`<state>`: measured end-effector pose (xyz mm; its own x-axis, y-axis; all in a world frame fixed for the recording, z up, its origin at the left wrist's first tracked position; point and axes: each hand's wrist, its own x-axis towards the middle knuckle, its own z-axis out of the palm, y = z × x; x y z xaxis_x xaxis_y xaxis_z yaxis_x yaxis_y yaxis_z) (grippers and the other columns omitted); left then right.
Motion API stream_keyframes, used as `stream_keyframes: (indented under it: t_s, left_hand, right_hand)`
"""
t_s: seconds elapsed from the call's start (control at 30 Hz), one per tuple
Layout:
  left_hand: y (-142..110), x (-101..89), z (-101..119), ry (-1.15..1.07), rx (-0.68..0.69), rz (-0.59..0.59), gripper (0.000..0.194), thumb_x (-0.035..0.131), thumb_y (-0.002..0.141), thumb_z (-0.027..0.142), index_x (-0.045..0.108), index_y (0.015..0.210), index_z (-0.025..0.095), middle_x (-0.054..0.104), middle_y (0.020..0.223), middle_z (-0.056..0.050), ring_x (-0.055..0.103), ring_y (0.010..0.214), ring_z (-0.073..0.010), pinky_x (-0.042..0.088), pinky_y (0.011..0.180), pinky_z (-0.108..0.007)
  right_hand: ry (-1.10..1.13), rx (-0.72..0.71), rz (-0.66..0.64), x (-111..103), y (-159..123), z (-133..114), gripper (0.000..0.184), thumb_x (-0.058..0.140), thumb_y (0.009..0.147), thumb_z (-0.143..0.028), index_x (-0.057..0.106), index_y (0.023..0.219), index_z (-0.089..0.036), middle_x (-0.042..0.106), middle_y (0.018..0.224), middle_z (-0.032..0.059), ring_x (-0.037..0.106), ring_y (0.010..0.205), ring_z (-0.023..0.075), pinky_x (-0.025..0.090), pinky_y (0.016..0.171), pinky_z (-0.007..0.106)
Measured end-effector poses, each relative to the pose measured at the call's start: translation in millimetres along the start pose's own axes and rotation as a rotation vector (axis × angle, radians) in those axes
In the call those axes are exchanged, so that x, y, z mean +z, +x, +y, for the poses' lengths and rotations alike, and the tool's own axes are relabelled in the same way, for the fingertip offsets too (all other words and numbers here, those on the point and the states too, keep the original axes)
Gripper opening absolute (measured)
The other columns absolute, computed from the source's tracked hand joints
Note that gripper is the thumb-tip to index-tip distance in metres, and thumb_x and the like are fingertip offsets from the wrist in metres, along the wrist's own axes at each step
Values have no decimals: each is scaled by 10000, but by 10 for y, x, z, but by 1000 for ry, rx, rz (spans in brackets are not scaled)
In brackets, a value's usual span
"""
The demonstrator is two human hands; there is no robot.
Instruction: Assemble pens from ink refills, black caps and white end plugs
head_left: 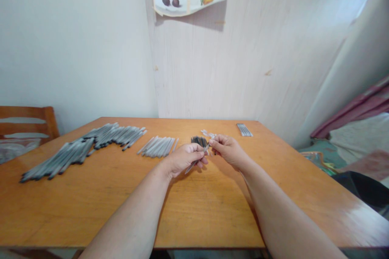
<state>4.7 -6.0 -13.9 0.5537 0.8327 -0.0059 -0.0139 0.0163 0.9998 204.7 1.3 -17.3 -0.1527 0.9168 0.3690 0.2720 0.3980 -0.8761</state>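
Slim pen (190, 167) held aslant above the surface (209, 214), clamped in the left grip (184, 158); its far end pinched by the right grip (229, 150); dark thin sticks (199, 141) partly hidden behind; pale tubes (159, 147) and dark-tipped pens (71, 153) laid out leftward.

Over table (209, 210): left hand (186, 158) holding pen (191, 166), right hand (229, 151) at far end.

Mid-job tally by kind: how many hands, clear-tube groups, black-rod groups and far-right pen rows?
Left hand, right hand: 2 hands
Clear tubes: 1 group
Black rods: 1 group
Far-right pens: 1 row
Total: 5
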Motion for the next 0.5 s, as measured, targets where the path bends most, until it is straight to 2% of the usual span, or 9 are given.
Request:
stream_keyframes:
  t_s: [0.13,0.27,0.37,0.5]
  left_hand:
    - [19,5,-25,43,42,43,192,741,752,290,645,829,144,706,794,-88,599,623,-122,423,633,-257]
    - [41,-1,-33,19,80,74,183,741,755,298,670,838,152,722,837,-100,617,669,-142,435,678,-278]
    - [54,-9,-5,-25,89,157,193,723,777,315,682,885,160,735,880,-107,641,755,-165,426,700,-279]
    - [66,-40,35,-147,119,274,192,730,768,309,690,897,172,739,915,-92,648,838,-170,411,713,-265]
  right_hand:
    - [-76,-38,50,33,12,-1,391,591,836,-536,537,651,-195,524,579,-21,436,554,116,341,552,257]
    - [12,-11,102,94,8,-29,424,575,836,-583,541,669,-195,528,584,-16,449,539,121,354,540,267]
    - [92,16,132,144,-5,-37,441,533,857,-605,558,716,-188,561,635,-3,477,547,122,374,540,269]
    - [15,44,102,238,-48,-57,433,529,864,-582,567,701,-182,578,641,9,506,587,133,385,572,273]
